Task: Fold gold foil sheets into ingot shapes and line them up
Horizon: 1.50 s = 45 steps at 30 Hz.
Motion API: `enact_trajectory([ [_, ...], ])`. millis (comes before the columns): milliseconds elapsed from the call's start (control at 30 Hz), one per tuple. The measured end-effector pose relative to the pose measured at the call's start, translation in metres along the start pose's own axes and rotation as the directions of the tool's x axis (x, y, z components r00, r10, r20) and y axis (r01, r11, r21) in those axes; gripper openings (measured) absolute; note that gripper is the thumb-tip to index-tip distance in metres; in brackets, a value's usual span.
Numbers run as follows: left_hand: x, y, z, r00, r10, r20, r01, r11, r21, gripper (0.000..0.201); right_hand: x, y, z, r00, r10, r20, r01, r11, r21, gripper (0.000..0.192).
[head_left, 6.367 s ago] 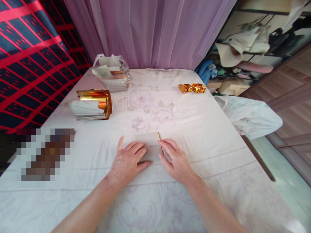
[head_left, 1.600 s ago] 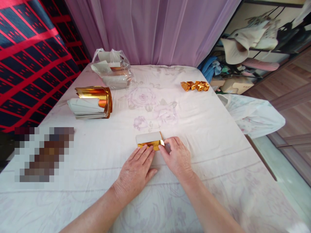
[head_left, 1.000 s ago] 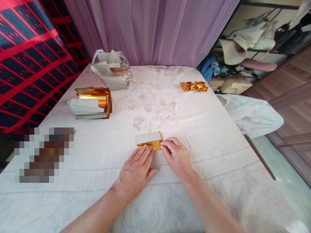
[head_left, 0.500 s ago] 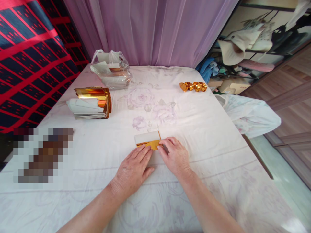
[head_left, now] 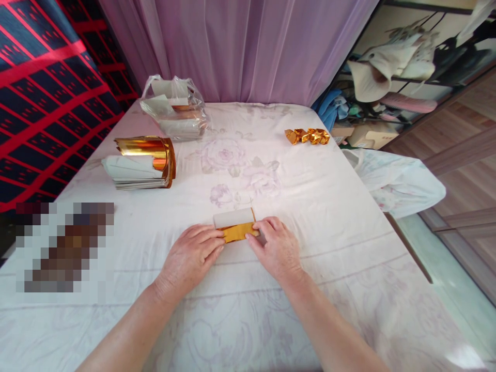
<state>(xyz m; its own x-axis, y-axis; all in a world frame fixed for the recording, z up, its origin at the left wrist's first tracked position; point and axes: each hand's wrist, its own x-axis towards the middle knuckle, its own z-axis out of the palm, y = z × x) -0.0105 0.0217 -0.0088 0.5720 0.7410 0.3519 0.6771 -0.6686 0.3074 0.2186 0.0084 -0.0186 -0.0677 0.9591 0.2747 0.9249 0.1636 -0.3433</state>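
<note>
A sheet of gold foil paper (head_left: 239,232) lies folded on the table in front of me, its gold strip toward me and its pale backing along the far side. My left hand (head_left: 192,251) is at the left end of the fold, fingers and thumb closed on that edge. At the right end, my right hand (head_left: 277,243) pinches the corner between thumb and fingers. Farther back on the right sits a row of folded gold foil pieces (head_left: 307,136). A curled stack of gold foil paper (head_left: 145,163) stands on the left, white backing showing.
Behind the stack is a clear plastic bag (head_left: 176,109) holding more paper. A floral cloth covers the table (head_left: 248,305). Purple curtains (head_left: 240,46) hang at the far edge. A blurred-out patch (head_left: 70,245) covers something at left. Shelves (head_left: 387,77) stand to the right.
My left hand has slid left from the middle of the gold strip to its left end. My right hand stays at the right end, shifted slightly.
</note>
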Motion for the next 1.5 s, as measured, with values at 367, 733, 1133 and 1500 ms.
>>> enact_trajectory([
  [367, 0.000, -0.003, 0.000, 1.000, 0.010, 0.014, -0.009, 1.000, -0.011, 0.025, 0.001, 0.016, 0.001, 1.000, -0.011, 0.027, 0.006, 0.979, 0.206, 0.017],
  [733, 0.000, -0.004, 0.004, 1.000, 0.026, -0.017, -0.027, 0.999, -0.021, 0.022, -0.001, 0.015, 0.003, 0.999, -0.030, 0.013, 0.027, 0.985, 0.172, 0.018],
  [1133, 0.000, -0.005, 0.003, 1.000, 0.009, 0.001, -0.009, 0.999, -0.047, 0.019, 0.000, 0.016, 0.001, 0.998, -0.064, 0.007, 0.062, 0.985, 0.160, 0.019],
  [1500, 0.000, -0.003, 0.007, 0.999, 0.015, -0.041, -0.018, 0.998, -0.057, 0.016, 0.002, 0.005, -0.005, 0.997, -0.011, 0.080, 0.008, 0.999, 0.034, 0.007],
])
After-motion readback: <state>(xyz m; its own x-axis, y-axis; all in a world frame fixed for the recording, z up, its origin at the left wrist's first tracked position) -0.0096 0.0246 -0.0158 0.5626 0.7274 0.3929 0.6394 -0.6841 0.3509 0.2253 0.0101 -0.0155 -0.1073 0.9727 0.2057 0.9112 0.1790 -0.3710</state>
